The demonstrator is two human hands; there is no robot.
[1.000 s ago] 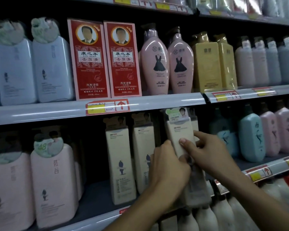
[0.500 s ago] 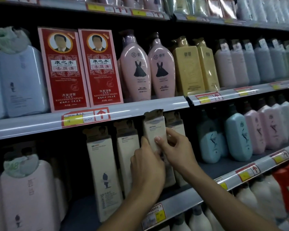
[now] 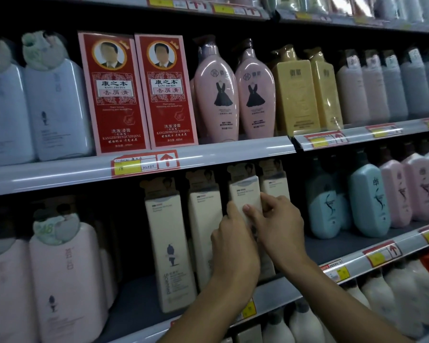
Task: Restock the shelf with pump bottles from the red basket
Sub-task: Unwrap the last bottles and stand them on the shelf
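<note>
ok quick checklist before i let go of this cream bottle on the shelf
1. Both hands on the bottle: ok. Left hand and right hand hold the cream bottle.
2. Bottle upright: ok, roughly in line with the cream bottle on its left.
3. Right row: ok, it sits among matching cream bottles, left of the blue bottle.
4. Base seated on the shelf: cannot tell, the hands hide it.
5. Headroom: ok, its top sits just under the upper shelf edge.
6. Red basket nearby for the next bottle: cannot tell, not in view.
</note>
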